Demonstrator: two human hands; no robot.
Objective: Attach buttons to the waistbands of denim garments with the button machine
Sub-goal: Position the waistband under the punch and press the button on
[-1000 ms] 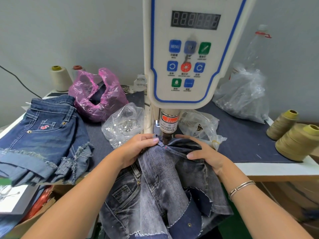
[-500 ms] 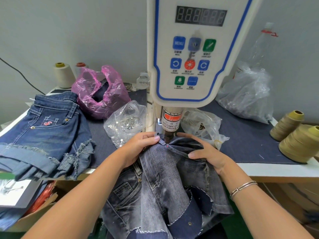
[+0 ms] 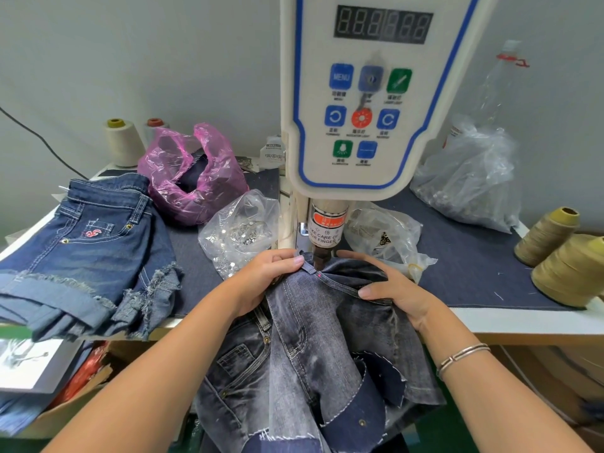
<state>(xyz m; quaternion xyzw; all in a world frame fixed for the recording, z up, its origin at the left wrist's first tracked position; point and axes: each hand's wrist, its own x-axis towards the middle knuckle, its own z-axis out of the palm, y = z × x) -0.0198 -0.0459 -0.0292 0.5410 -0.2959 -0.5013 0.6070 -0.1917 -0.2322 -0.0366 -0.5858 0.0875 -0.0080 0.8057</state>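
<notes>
- The grey washed denim garment (image 3: 304, 348) was seen nearest, hanging from the counter (image 3: 523, 317) edge down toward the person, so that only its waistband (image 3: 330, 277) was lifted to the machine.
- The left hand (image 3: 264, 279) was curled around the waistband end, with the fingertips pressed on the fabric just beside the punch; it was probably held so to keep the edge flat and steady.
- The right hand (image 3: 389, 292) was laid over the waistband on the other side, with the fingers bent on the fold and the thumb pinched on the seam, so the cloth was stretched between both hands.
- A small red light dot (image 3: 318, 273) was shown on the waistband, apparently as a mark for the button place.
- The punch head (image 3: 322, 256) of the button machine (image 3: 369, 103) was set right above the waistband, between the two hands; its warning label about fingers was readable.
- A clear bag of metal buttons (image 3: 238, 233) was kept just left of the machine, likely for quick reach.
- Blue denim shorts (image 3: 85, 256) were piled at the far left of the counter.
- Thread cones (image 3: 568, 266) were standing at the right edge.
</notes>
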